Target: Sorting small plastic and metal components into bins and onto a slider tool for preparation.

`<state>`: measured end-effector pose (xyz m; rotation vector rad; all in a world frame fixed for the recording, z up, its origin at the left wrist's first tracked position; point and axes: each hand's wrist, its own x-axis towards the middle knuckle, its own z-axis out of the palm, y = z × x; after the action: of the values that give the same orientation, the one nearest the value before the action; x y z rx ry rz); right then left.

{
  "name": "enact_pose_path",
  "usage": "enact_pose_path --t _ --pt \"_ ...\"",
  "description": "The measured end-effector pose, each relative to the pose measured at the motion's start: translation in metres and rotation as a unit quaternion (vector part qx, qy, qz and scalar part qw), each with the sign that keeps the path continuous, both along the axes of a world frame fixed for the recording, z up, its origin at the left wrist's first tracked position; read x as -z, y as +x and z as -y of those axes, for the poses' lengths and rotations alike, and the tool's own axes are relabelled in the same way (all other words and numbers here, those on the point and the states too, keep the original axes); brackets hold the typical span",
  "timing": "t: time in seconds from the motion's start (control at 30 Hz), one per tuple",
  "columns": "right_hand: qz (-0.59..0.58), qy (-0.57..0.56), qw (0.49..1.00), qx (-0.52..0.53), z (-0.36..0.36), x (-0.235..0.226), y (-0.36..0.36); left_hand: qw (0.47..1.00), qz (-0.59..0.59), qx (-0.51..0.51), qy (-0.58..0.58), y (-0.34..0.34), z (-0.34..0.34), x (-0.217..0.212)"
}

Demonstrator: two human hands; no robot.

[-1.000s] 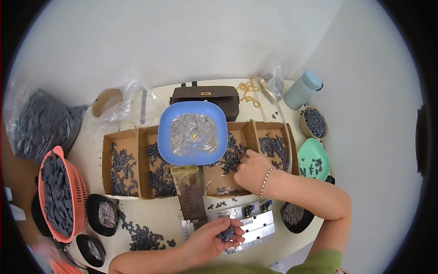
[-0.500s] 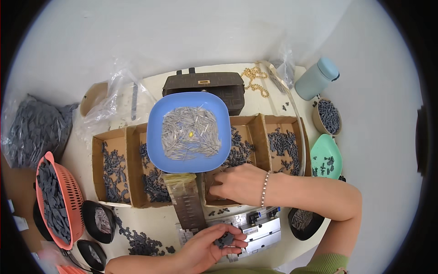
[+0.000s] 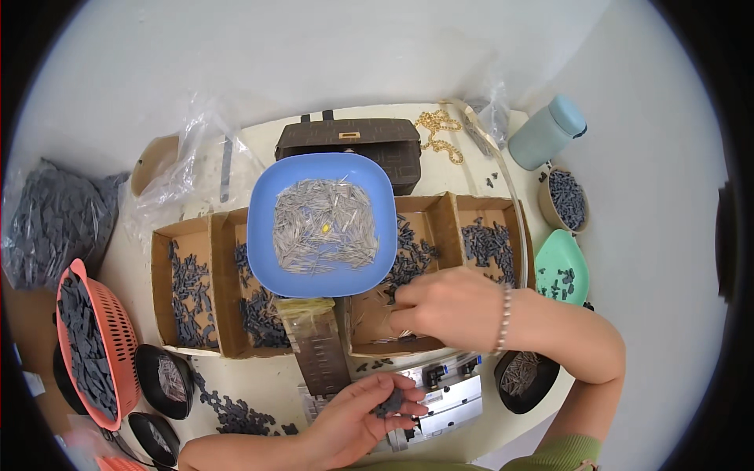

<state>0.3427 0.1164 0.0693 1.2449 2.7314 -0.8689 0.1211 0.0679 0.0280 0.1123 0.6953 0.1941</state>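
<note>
My left hand [image 3: 363,412], palm up with curled fingers, cups a few small dark grey plastic pieces [image 3: 389,404] in front of a silver metal fixture [image 3: 452,408]. My right hand [image 3: 452,310], wearing a beaded bracelet, reaches into a cardboard box compartment [image 3: 428,345] right of centre. Its fingers are drawn together above thin metal pins [image 3: 369,314] and small dark parts [image 3: 408,263]; what they hold, if anything, is hidden. A blue plate [image 3: 263,259] heaped with metal pins [image 3: 326,224] rests over the middle of the box.
Left stand a coral basket [image 3: 122,337] of dark parts, black bowls [image 3: 184,404] and a filled plastic bag [image 3: 59,220]. Loose dark pieces [image 3: 236,416] lie near the table's front. Right are a green dish [image 3: 577,286], a beige cup [image 3: 550,208] and a blue bottle [image 3: 550,133]. Behind sits a brown bag [image 3: 404,165].
My right hand has shifted right within the box compartment, uncovering more pins on its left. My left hand stays nearly in place with the dark pieces. The whole view has shifted slightly.
</note>
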Motion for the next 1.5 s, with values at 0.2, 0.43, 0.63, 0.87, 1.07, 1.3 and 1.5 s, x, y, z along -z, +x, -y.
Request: enact_pose_path --t 0.2,0.43,0.63,0.87,1.07,1.3,1.5 --pt "0.096 0.039 0.993 -0.055 -0.001 0.024 -0.012 1.0 -0.026 0.017 0.002 -0.001 0.001 -0.002" --pt "0.101 0.12 0.987 0.024 -0.008 0.016 0.0 1.0 -0.009 0.015 0.003 0.0 0.002 -0.001" --pt "0.13 0.085 0.988 0.006 -0.001 0.032 -0.015 1.0 -0.011 0.017 0.004 0.0 0.002 -0.002" --pt "0.147 0.059 0.987 -0.005 -0.005 0.009 -0.007 1.0 0.008 0.015 0.002 0.003 0.0 -0.004" --pt "-0.107 -0.047 0.993 0.0 0.006 -0.017 -0.001 0.998 0.036 -0.04 -0.034 0.004 -0.002 -0.001" --pt "0.118 0.126 0.985 0.008 0.011 0.024 -0.01 0.998 0.064 0.028 0.005 -0.004 0.01 0.001" --pt "0.127 0.131 0.983 -0.013 0.008 0.028 -0.016 0.997 0.028 0.07 -0.003 -0.014 0.025 -0.005"
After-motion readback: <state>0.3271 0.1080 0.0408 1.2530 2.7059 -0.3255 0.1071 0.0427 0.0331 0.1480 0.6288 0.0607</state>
